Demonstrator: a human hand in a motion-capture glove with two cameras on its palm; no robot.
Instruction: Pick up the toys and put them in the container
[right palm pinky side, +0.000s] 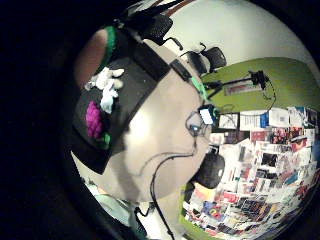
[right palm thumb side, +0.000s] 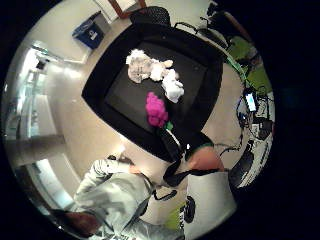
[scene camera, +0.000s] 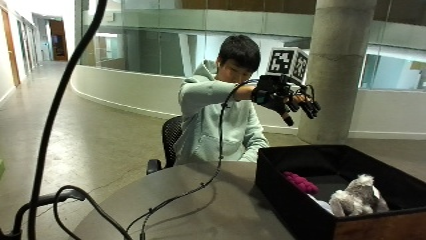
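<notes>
Outside view: gloved right hand (scene camera: 287, 98) raised above the black rectangular container (scene camera: 286, 200), fingers relaxed (nothing held). Inside: magenta plush toy (scene camera: 301, 182), grey-white plush animal (scene camera: 358, 196).

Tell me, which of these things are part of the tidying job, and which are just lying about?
Part of the job: pink toy, grey plush toy and white plush toy, all already in the black container; gloved right hand, raised above it.

Just about: round table, office chair.
</notes>
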